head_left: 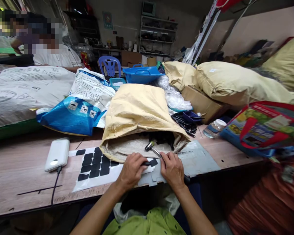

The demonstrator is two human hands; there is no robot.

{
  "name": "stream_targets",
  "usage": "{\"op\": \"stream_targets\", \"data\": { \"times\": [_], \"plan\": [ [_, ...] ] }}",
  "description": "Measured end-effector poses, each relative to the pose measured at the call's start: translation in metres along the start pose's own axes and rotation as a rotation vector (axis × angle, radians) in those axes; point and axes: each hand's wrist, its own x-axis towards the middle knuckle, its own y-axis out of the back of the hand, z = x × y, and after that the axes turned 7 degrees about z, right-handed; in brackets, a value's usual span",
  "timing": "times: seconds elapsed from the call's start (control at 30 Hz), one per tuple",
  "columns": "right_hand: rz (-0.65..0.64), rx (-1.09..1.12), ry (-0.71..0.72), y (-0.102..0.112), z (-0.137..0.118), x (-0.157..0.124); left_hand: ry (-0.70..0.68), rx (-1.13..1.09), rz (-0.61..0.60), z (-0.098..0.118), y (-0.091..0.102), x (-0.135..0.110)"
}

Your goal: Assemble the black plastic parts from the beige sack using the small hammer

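Note:
My left hand [133, 169] rests at the table's front edge, fingers curled round a small black part [145, 164]. My right hand [171, 168] is beside it, closed in a pinch on something I cannot make out. Between and just behind the hands lies a small hammer [152, 148] with a metal head. Under the hands lie a grey metal plate [198, 160] and a white sheet [95, 178] carrying several black square pads [94, 164]. A tan paper sack [137, 117] lies open right behind, with black parts inside its mouth.
A white power bank [57, 154] with a cable lies at left on the wooden table [19, 176]. Blue-white sacks [75, 111], a blue basin [140, 74], a cardboard box [202, 104], a bottle [214, 128] and a colourful bag [264, 127] crowd the back. Another person sits far left.

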Motion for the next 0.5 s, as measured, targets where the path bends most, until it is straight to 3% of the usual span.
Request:
{"op": "stream_targets", "data": {
  "times": [0.1, 0.17, 0.33, 0.5],
  "plan": [
    [-0.001, -0.026, -0.006, -0.001, -0.002, -0.002, -0.132, -0.131, -0.159, 0.028, -0.016, -0.030],
    [-0.007, -0.030, -0.008, -0.001, -0.003, -0.002, -0.171, -0.073, -0.243, 0.039, -0.032, -0.050],
    [-0.022, -0.015, -0.026, 0.001, -0.004, -0.002, -0.244, 0.232, -0.281, 0.040, -0.063, -0.076],
    [-0.031, -0.001, -0.043, 0.003, -0.005, -0.003, -0.238, 0.185, -0.272, 0.041, -0.062, -0.088]
  ]
}}
